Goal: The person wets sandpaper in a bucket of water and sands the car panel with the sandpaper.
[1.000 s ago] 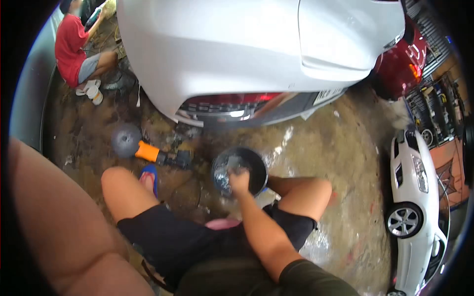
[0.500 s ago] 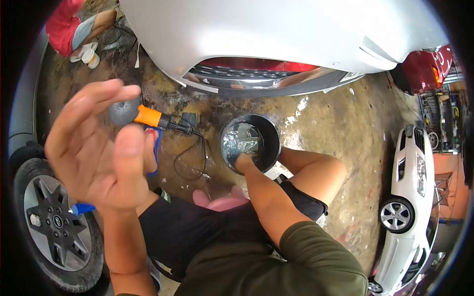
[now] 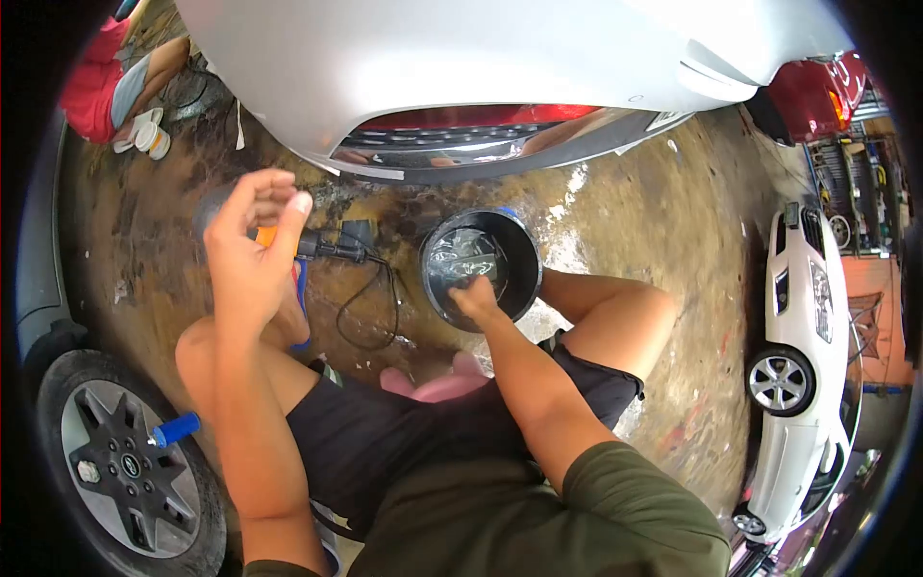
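Observation:
My left hand (image 3: 255, 226) is raised in the air, empty, its fingers a little bent and the thumb apart. Below it on the floor lies an orange and black power tool (image 3: 332, 248) with a grey round head, partly covered by the hand. My right hand (image 3: 476, 296) reaches into a black bucket (image 3: 527, 255) of water, fingers closed at the edge of a flat grey-green rectangular piece (image 3: 469, 267). What exactly the fingers grip is hard to make out. The bucket stands on the floor between my legs.
A silver car's bumper (image 3: 461, 173) spans the top. A loose-looking wheel (image 3: 130, 466) with a blue cylinder (image 3: 176, 429) before it is at left. A pink stool (image 3: 447, 385) is under me, and a cord (image 3: 394, 308) loops on the wet floor. A person in red (image 3: 91, 96) crouches at upper left.
My left hand has moved away from the camera, to the right, its fingers more bent. My right hand has risen slightly in the bucket, showing more of its fingers beside the flat piece.

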A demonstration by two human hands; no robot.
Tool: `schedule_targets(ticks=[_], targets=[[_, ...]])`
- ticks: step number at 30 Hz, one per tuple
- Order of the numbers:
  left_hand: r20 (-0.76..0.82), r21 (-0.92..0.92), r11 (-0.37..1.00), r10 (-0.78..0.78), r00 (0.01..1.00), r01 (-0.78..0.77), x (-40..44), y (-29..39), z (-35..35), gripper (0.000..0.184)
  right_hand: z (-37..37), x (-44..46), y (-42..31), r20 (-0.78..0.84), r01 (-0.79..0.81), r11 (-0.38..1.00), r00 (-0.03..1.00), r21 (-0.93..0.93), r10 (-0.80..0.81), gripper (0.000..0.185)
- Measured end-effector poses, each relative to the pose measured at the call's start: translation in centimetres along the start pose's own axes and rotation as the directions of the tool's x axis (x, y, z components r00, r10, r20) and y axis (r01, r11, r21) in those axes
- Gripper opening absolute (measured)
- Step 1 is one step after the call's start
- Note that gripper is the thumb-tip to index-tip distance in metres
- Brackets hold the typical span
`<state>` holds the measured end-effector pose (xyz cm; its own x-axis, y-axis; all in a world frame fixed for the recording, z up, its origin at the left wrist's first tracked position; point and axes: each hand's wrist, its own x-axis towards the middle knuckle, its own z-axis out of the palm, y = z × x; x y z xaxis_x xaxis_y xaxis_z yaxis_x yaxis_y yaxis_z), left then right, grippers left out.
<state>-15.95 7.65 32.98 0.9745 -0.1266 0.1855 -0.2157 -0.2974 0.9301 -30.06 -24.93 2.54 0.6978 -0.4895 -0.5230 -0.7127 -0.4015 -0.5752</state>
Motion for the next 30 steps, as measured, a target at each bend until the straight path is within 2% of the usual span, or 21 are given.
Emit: schedule_targets(ticks=[2, 3, 5, 6, 8, 9, 11, 13, 14, 16, 18, 21, 24, 27, 30], targets=[[0.166, 0.220, 0.976, -0.035, 0.985, -0.002, 0.1, 0.2, -1.6, 0.029, -1.8, -2.7, -2.3, -0.121, 0.023, 0.988, 0.993, 0.155, -0.004, 0.035], [0.221, 0.322, 0.946, -0.026, 0.975, -0.048, 0.0, -1.7, -2.5, 0.034, -1.0, -1.0, -0.6, -0.232, 0.208, 0.895, 0.965, 0.395, -0.122, 0.023], [0.322, 0.463, 0.884, -0.228, 0.919, 0.057, -0.8, -3.4, -4.2, 0.037, -4.6, -1.6, -4.9, -0.081, 0.074, 0.732, 0.996, 0.677, -0.026, 0.018], [0.359, 0.538, 0.838, -0.331, 0.873, 0.096, -1.2, -3.6, -4.5, 0.038, -6.2, -1.3, -6.5, -0.167, 0.216, 0.748, 0.976, 0.627, -0.141, 0.018], [0.400, 0.612, 0.784, -0.424, 0.812, 0.108, -1.5, -3.2, -4.0, 0.044, -10.9, -3.6, -12.6, -0.309, 0.361, 0.689, 0.929, 0.628, -0.205, 0.016], [0.414, 0.647, 0.754, -0.472, 0.778, 0.113, -1.5, -3.1, -3.7, 0.047, -13.9, -5.8, -15.9, -0.321, 0.405, 0.650, 0.913, 0.643, -0.252, 0.016], [0.406, 0.688, 0.714, -0.527, 0.747, 0.130, -1.4, -3.5, -2.8, 0.052, -18.7, -9.4, -21.0, -0.450, 0.583, 0.524, 0.813, 0.622, -0.371, 0.015], [0.416, 0.705, 0.698, -0.547, 0.726, 0.122, -1.2, -3.6, -2.0, 0.054, -22.8, -12.3, -25.0, -0.577, 0.728, 0.415, 0.686, 0.546, -0.444, 0.017], [0.434, 0.702, 0.704, -0.540, 0.721, 0.105, -1.0, -3.6, -1.7, 0.054, -24.6, -12.9, -26.5, -0.643, 0.828, 0.423, 0.556, 0.369, -0.527, 0.018], [0.470, 0.659, 0.747, -0.500, 0.727, 0.088, -0.6, -3.7, -1.1, 0.054, -27.0, -13.5, -29.1, -0.714, 0.908, 0.368, 0.392, 0.200, -0.580, 0.017], [0.500, 0.574, 0.814, -0.434, 0.749, 0.089, -0.3, -4.0, -0.5, 0.054, -28.6, -12.5, -30.5, -0.746, 0.944, 0.320, 0.271, 0.082, -0.609, 0.018], [0.526, 0.547, 0.831, -0.437, 0.729, 0.104, 0.1, -3.5, 0.1, 0.055, -29.6, -12.8, -32.5, -0.713, 0.954, 0.276, 0.275, 0.118, -0.645, 0.018], [0.538, 0.560, 0.825, -0.431, 0.724, 0.075, 0.2, -3.6, 0.4, 0.058, -29.9, -14.5, -34.3, -0.737, 0.904, 0.426, 0.304, 0.023, -0.604, 0.016], [0.568, 0.537, 0.842, -0.400, 0.719, 0.044, 0.4, -4.3, 0.4, 0.058, -29.9, -14.4, -34.6, -0.734, 0.916, 0.400, 0.255, -0.024, -0.630, 0.014], [0.559, 0.559, 0.828, -0.424, 0.712, 0.054, 0.8, -3.9, 0.7, 0.058, -29.5, -13.4, -34.6, -0.773, 0.929, 0.340, 0.109, -0.144, -0.625, 0.013]])
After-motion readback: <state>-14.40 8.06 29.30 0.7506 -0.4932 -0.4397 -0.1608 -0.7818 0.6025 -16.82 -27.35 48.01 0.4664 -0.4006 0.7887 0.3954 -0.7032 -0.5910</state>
